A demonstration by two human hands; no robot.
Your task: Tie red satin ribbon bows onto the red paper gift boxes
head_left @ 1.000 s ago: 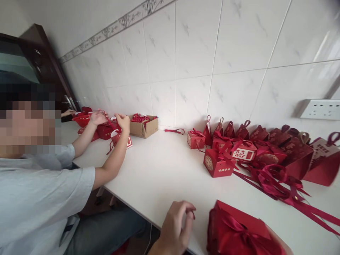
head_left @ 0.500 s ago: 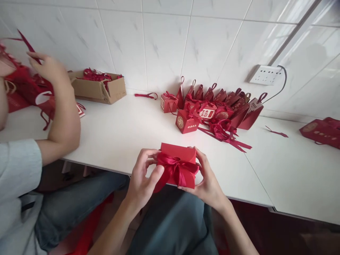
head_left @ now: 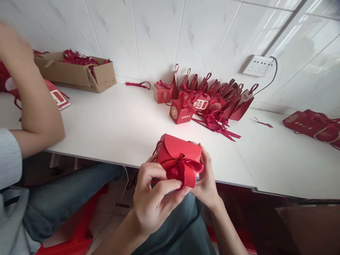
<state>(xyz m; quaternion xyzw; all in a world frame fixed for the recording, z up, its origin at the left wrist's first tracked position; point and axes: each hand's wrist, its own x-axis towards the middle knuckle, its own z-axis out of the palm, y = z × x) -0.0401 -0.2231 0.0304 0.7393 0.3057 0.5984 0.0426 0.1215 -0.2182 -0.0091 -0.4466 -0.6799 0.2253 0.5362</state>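
A red gift box (head_left: 180, 147) with a curved flap is held over my lap, just off the table's front edge. Dark red satin ribbon (head_left: 183, 167) is tied in a bow on its top. My right hand (head_left: 205, 177) wraps round the box's right side. My left hand (head_left: 155, 193) has its thumb and forefinger closed on the ribbon near the bow, at the box's lower front. A twisted cord shows at the box's left side. The undersides of the box and some of my fingers are hidden.
Several finished red boxes (head_left: 181, 112) stand along the wall, with loose ribbons (head_left: 216, 122) before them. An open cardboard box (head_left: 77, 76) holds ribbons. A co-worker's arm (head_left: 39, 106) rests at the left. A red bag (head_left: 305, 122) lies right, below a wall socket (head_left: 258, 66).
The gift box is turned and tilted in my hands. My left hand has moved from its left side to pinch the ribbon at the front. The co-worker's hand has moved left.
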